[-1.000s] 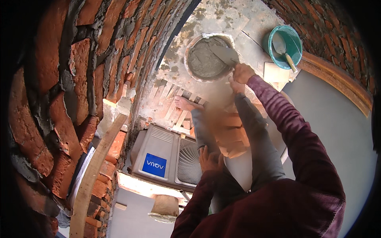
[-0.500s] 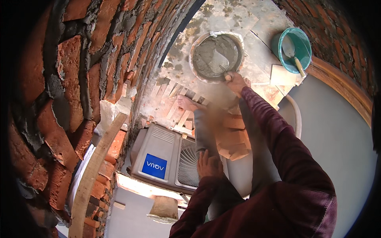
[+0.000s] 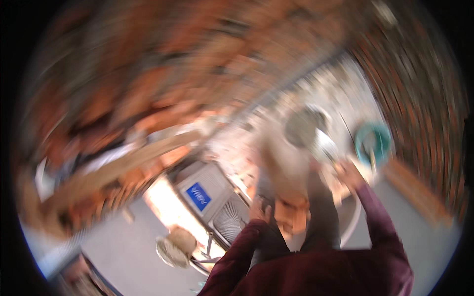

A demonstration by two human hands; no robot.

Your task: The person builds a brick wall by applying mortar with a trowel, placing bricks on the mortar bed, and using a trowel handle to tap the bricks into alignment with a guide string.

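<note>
Since the earlier frame, the head view has swung, sending the mortar tub [image 3: 324,117] and the green bucket [image 3: 357,139] lower in the picture; the mason's trowel [image 3: 325,146], its blade over the grey mortar [image 3: 301,127] half a second ago, now points across the tub's rim at about 4 o'clock of that tub. Judging by this, the step in hand is taking the blade clear of the mortar (motion blur hides whether any load sits on it). A next move would call for a steady wrist and a fairly level blade, so nothing slides off.

With 12 at the top of the view, the right hand [image 3: 348,173] lies toward 4 o'clock, its fingers wrapped around the trowel's handle, though their exact placement is smeared. Its forearm slants up toward 11 o'clock, elbow bent out to the right. Lower down, near 5 o'clock, the left hand [image 3: 259,209] rests on the left leg [image 3: 269,239], fingers loose and gripping nothing; the air-conditioner condenser [image 3: 212,185] stands just beside it, toward its 10 o'clock.
</note>
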